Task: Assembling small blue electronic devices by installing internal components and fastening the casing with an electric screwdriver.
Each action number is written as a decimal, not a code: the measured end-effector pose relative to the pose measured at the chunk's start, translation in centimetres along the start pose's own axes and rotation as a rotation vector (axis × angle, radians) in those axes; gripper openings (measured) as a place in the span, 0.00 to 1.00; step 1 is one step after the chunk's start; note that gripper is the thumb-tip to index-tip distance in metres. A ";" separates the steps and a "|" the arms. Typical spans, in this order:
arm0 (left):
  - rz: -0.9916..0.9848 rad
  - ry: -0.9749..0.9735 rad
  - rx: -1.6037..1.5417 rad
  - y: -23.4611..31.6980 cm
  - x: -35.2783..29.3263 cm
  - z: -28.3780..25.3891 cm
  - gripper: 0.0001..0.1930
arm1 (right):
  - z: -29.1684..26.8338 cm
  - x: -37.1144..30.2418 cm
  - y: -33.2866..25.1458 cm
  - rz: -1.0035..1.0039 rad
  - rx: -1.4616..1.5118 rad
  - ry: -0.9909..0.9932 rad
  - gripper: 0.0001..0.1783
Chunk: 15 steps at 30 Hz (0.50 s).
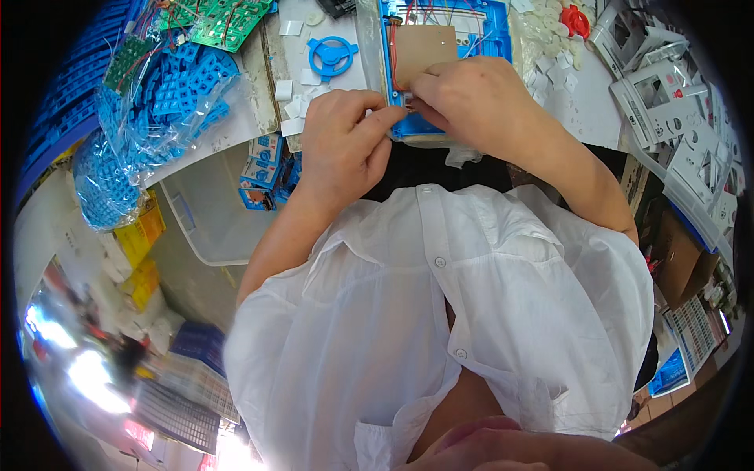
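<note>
A blue plastic housing lies at the edge of the worktable, with a brown board and thin red wires inside it. My left hand is at the housing's near left corner, its thumb and index finger closed together there. Over the near edge, my right hand bends in with its fingertips pinched close to the left ones. Whatever is between the fingers is too small and covered to make out.
A blue ring-shaped part and small white pieces lie left of the housing. Farther left are bagged blue keypads and green circuit boards. White plastic panels pile up at right, near a red part. A clear bin stands below.
</note>
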<state>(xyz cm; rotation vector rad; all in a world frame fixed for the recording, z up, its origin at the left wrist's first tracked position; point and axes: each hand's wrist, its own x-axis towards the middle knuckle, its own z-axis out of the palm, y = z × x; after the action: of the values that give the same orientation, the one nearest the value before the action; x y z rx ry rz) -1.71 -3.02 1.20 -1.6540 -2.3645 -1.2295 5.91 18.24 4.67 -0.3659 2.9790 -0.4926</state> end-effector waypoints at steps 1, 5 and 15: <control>0.017 -0.016 0.009 -0.1 -0.1 0.1 0.18 | 0.1 0.0 -0.1 -0.001 0.021 0.032 0.05; 0.028 -0.056 0.023 0.0 -0.1 0.0 0.19 | -0.1 0.1 -0.4 0.011 0.022 0.043 0.04; 0.066 -0.163 0.151 -0.1 0.2 -0.1 0.19 | 0.0 -0.3 -0.5 0.016 0.067 0.071 0.08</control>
<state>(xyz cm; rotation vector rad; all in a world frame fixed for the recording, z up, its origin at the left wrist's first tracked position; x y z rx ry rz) -1.92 -2.94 1.29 -1.8299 -2.4005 -0.9134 6.33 17.82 4.84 -0.3250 3.0218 -0.6143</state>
